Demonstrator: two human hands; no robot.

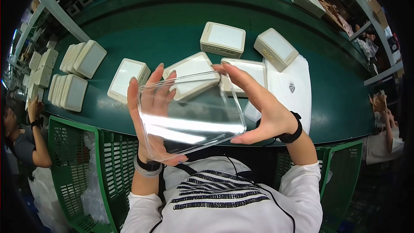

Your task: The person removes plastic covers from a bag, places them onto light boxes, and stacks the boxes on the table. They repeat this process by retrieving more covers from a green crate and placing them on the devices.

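Clear plastic cover [194,116]: I find it lifted in front of the wearer's white shirt [222,177], over the near edge of the green bench [336,116], tilted, with bright reflections across its near half.
Left hand [148,123]: I note it gripping the left side of that cover, fingers spread along the far left corner and thumb at the near edge.
Right hand [269,112]: I note it stretched wide, pinching the right side between index fingertip at the far corner and thumb at the near one.
Wrists: I record a black band on each; the left also carries a pale one.
Loose cream boxes: I count five with white faces: left box [127,80], middle box [194,73], right-hand box [248,72], far box [224,39] and far right box [278,47]. The middle one is partly seen through the cover.
White pouch [297,92]: flat on the right, just under the far right box.
Rows at left: I see a far row [84,58] and a near row [69,92] of similar pieces, leaning together.
Crates: left green crate [103,168] holds clear wrapping [92,185]; right green crate [345,155] stands opposite.
Others: one co-worker [30,138] at far left.
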